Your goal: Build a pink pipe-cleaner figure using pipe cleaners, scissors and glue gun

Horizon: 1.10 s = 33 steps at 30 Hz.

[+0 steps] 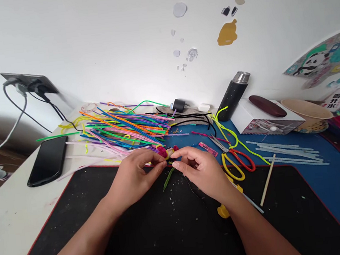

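My left hand (141, 169) and my right hand (202, 172) meet above the black mat, thumbs and forefingers pinched close together. What lies between the fingertips is too small to make out. A green pipe-cleaner leaf (168, 179) hangs down just below the fingertips. Right behind them sit crimson fuzzy pieces (161, 151) and a cream one, partly covered by the fingers. A yellow-handled hot glue gun (223, 212) with a glue stick (254, 204) lies under my right forearm, mostly hidden.
Bundled coloured pipe cleaners (127, 126) lie behind my left hand, a phone (47, 161) at far left. Scissors (236, 158), glue sticks (292, 152) and a wooden stick (268, 179) are at right. A black flask (234, 95), tissue box (267, 120) and basket (306, 114) stand behind.
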Each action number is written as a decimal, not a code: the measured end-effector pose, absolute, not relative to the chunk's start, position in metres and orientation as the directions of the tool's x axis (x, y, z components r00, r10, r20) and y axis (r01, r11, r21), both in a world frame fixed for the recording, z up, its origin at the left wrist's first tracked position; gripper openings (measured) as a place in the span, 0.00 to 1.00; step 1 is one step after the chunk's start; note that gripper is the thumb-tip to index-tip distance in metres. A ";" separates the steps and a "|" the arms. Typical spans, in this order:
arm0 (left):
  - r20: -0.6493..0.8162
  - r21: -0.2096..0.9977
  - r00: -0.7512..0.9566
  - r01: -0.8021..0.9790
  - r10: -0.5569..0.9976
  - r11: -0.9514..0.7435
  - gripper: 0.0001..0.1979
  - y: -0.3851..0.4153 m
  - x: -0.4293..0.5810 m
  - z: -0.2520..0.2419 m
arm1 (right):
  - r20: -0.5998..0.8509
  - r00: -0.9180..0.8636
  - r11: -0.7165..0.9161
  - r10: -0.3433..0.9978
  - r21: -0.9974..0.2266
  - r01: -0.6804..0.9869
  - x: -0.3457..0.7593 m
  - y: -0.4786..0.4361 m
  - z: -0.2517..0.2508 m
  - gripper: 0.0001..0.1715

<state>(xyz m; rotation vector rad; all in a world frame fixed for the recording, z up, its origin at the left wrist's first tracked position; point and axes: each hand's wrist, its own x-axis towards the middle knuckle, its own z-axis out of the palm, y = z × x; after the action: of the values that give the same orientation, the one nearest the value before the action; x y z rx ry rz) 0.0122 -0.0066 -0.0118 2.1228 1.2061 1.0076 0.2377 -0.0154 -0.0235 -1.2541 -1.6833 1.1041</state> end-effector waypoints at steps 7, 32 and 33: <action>0.334 0.759 0.355 0.448 0.873 -0.472 0.07 -0.006 0.013 -0.014 | 0.079 -0.240 0.167 0.967 -0.912 0.374 0.237 -0.016 -0.020 0.10; 0.454 0.613 0.398 0.509 0.797 -0.604 0.09 0.000 0.007 -0.016 | 0.055 -0.224 0.115 0.973 -0.958 0.264 0.238 -0.016 -0.018 0.14; 0.469 0.593 0.402 0.516 0.786 -0.618 0.08 0.000 0.008 -0.016 | 0.051 -0.243 0.119 0.969 -0.954 0.276 0.238 -0.016 -0.018 0.14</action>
<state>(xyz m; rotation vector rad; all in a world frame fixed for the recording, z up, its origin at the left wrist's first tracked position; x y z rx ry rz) 0.0082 -0.0004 -0.0160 2.3109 1.1247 1.0586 0.2376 -0.0164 -0.0184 -1.2333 -1.6441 1.1610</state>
